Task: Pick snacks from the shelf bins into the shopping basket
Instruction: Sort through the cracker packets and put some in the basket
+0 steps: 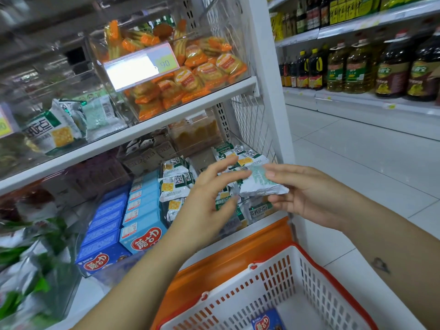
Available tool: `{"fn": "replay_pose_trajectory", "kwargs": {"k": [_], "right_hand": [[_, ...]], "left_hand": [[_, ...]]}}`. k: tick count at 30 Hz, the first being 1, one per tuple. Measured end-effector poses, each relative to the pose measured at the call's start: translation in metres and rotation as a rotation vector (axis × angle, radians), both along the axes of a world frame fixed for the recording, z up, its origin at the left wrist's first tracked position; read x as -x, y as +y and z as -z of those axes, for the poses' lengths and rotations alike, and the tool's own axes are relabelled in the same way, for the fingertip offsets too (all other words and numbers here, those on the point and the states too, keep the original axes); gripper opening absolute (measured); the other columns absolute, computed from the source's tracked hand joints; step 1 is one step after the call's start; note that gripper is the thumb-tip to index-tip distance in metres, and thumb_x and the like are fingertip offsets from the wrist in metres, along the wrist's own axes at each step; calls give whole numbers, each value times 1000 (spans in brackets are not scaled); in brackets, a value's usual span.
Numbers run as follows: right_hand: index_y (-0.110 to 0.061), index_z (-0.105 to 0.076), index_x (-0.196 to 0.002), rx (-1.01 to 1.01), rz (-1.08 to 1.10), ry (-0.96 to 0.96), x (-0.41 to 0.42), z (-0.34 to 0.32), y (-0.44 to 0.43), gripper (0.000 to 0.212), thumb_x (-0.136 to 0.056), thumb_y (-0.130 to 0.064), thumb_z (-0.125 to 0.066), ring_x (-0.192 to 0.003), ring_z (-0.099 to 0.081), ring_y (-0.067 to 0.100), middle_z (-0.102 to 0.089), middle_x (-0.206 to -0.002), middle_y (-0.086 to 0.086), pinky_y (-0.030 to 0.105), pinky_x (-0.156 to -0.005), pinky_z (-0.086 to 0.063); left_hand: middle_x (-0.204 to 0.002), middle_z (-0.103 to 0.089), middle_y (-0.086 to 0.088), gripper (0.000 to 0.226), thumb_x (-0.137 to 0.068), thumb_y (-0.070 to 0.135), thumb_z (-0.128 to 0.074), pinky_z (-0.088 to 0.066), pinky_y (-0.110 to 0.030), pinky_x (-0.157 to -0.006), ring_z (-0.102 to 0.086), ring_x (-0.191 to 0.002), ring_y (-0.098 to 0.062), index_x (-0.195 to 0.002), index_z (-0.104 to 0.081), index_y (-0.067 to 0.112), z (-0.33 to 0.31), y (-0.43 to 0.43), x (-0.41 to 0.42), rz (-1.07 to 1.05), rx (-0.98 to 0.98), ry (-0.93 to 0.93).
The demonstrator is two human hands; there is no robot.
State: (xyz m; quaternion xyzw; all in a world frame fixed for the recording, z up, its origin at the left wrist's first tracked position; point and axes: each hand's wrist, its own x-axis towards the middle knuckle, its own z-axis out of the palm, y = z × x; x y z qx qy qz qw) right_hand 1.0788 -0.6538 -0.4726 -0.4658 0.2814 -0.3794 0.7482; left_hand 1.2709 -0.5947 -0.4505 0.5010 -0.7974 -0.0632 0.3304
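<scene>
Now right hand (309, 198) pinches a snack packet (259, 184); left hand (207, 198) reaches, fingers spread.

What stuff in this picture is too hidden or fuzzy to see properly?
All in the head view:
- price tag: glare whitens most of it.
- blue box in the basket: cut off by the bottom edge.
- packets behind the left hand: the hand covers them.
- packet in the right hand: its print is blurred.
- green bags, far left: blurred.
</scene>
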Motion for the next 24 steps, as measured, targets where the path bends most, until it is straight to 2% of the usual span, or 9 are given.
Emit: {"fn": "replay_pose_trajectory", "kwargs": {"k": [3,5,8,11,15,17,19,21,24], "right_hand": [[-9,-65,-114,-7,-105,32,-3,0,4,47,-71,-28,-66,-51,-59,8,-69,-80,6,18,-50,-51],[-7,-66,-110,-30,-153,49,-7,1,6,46,-71,-32,-66,-49,-58,9,-67,-85,10,18,-48,-50],[-9,-66,-108,-56,-180,97,-12,2,6,48,-71,-39,-64,-50,-59,11,-70,-94,13,19,-49,-50],[-12,-66,-111,-64,-180,127,-16,2,7,55,-74,-51,-57,-54,-60,13,-72,-94,15,21,-53,-51],[-10,-67,-112,-70,-197,145,-20,2,7,68,-74,-62,-45,-59,-62,14,-72,-90,11,24,-59,-51],[-11,-67,-111,-7,-119,192,-21,-1,5,63,-79,-60,-45,-61,-63,14,-73,-90,7,26,-62,-51],[-16,-67,-112,219,86,364,-22,-4,-2,47,-88,-52,-49,-69,-63,11,-73,-93,0,27,-69,-51],[-23,-66,-116,602,332,627,-22,-5,-14,32,-91,-41,-56,-87,-61,6,-68,-104,-9,25,-80,-48],[-27,-55,-131,1066,387,932,-26,-6,-39,44,-88,-35,-62,-122,-47,13,-53,-133,-7,30,-100,-36]], "left_hand": [[-132,-53,20,37,-78,31,-72,-32,-11,-105,-45,-126,5,-111,-60,40,-5,1,-5,37,22,35],[-123,-60,17,35,-75,28,-77,-35,-8,-99,-51,-119,7,-106,-63,35,-9,2,-10,60,54,53],[-110,-64,20,40,-76,23,-77,-39,-6,-89,-58,-103,7,-112,-62,33,-14,4,-14,53,63,20],[-107,-63,21,40,-77,30,-73,-39,-5,-87,-58,-99,7,-116,-62,32,-16,2,-17,88,67,-59],[-93,-71,23,22,-78,37,-66,-45,-9,-80,-63,-88,7,-100,-66,40,-13,-2,-25,-5,-36,122],[-67,-65,24,11,-82,29,-65,-41,-7,-62,-57,-64,9,-81,-62,39,-9,-6,-29,-99,-56,231],[-49,-52,20,27,-87,19,-65,-30,-9,-48,-44,-46,4,-66,-54,32,-5,-14,-39,-218,-39,296],[-55,-52,15,20,-88,25,-65,-29,-13,-47,-41,-47,1,-71,-57,27,-7,-27,-51,-320,-9,336],[-71,-57,4,16,-89,32,-65,-34,-11,-49,-45,-54,-2,-88,-65,16,-14,-55,-63,-416,-26,276]]}}
